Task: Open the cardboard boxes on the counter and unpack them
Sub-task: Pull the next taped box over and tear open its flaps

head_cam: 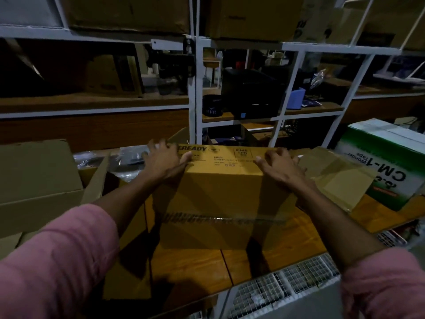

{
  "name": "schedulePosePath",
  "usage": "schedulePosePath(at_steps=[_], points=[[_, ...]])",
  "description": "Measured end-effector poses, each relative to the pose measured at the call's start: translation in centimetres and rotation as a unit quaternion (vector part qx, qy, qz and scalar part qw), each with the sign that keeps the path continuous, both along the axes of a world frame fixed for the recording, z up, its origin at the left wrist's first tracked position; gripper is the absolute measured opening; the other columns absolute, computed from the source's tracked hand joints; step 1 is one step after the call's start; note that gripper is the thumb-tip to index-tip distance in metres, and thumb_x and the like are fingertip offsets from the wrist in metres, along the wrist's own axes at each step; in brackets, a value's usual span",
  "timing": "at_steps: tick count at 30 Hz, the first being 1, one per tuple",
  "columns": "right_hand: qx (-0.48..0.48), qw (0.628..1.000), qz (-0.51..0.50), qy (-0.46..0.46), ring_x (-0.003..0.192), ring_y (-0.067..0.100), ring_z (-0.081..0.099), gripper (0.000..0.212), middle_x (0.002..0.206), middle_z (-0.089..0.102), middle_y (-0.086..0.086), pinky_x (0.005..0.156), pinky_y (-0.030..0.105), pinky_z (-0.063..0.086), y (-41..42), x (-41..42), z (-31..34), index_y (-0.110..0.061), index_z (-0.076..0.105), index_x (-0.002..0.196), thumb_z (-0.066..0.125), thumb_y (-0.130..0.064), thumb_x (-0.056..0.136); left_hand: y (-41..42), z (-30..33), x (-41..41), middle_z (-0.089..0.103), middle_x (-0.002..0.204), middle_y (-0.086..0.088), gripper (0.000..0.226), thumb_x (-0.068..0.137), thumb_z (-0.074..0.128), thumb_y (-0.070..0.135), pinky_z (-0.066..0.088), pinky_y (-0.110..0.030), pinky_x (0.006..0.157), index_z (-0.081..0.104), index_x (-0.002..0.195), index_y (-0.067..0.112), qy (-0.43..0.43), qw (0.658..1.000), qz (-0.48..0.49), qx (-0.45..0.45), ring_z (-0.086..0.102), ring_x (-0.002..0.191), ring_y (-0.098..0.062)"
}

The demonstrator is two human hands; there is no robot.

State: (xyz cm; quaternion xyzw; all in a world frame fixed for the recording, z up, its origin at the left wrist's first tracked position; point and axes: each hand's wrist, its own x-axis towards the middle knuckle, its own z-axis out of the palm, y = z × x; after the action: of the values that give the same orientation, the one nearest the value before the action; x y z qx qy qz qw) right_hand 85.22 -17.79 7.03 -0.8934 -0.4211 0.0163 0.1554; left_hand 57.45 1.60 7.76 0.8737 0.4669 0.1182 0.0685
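A yellow-brown cardboard box [220, 194] printed "EREADY" stands on the wooden counter [197, 265], sealed with clear tape across its near face. My left hand [163, 157] holds the box's far left top corner, thumb on the top panel and fingers over the edge. My right hand [280, 164] lies on the far right top corner, fingers curled over the far edge. Both forearms reach out from pink sleeves.
An opened brown box [39, 180] with raised flaps sits at left, with plastic-wrapped items behind it. A loose cardboard flap [338, 178] and a green-and-white "CM-1" tape carton [395, 166] stand at right. White metal shelving [195, 88] with boxes rises behind. A wire rack [287, 288] lies below the counter.
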Motion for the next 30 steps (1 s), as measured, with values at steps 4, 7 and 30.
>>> schedulePosePath(at_steps=[4, 7, 30], points=[[-0.044, 0.999, 0.025, 0.009, 0.148, 0.051, 0.015, 0.088, 0.169, 0.009, 0.006, 0.111, 0.074, 0.02, 2.0, 2.6, 0.1, -0.036, 0.036, 0.151, 0.02, -0.09, 0.084, 4.4, -0.2, 1.6, -0.011, 0.169, -0.006, 0.109, 0.072, 0.016, 0.098, 0.009, -0.074, 0.116, 0.022, 0.157, 0.032, 0.046, 0.992, -0.004, -0.115, -0.002, 0.15, -0.052], [-0.064, 0.997, 0.035, 0.022, 0.151, 0.048, 0.01, 0.095, 0.17, 0.001, 0.006, 0.112, 0.076, 0.016, 3.2, 4.1, -0.1, -0.04, 0.024, 0.156, 0.015, -0.094, 0.078, 6.5, -0.4, 2.5, -0.017, 0.168, -0.004, 0.128, 0.054, 0.01, 0.107, 0.013, -0.073, 0.116, 0.015, 0.159, 0.036, 0.063, 0.986, 0.002, -0.155, 0.003, 0.15, -0.053], [0.117, 0.99, 0.022, -0.076, 0.14, 0.05, 0.022, 0.086, 0.167, 0.006, -0.003, 0.107, 0.064, 0.032, -9.3, -2.7, -4.1, -0.045, 0.018, 0.154, 0.036, -0.086, 0.081, -9.2, -4.3, -4.7, 0.027, 0.143, -0.002, 0.068, 0.084, 0.056, 0.071, 0.044, -0.059, 0.098, 0.036, 0.136, 0.033, -0.164, 0.984, -0.023, 0.067, 0.029, 0.134, -0.037]])
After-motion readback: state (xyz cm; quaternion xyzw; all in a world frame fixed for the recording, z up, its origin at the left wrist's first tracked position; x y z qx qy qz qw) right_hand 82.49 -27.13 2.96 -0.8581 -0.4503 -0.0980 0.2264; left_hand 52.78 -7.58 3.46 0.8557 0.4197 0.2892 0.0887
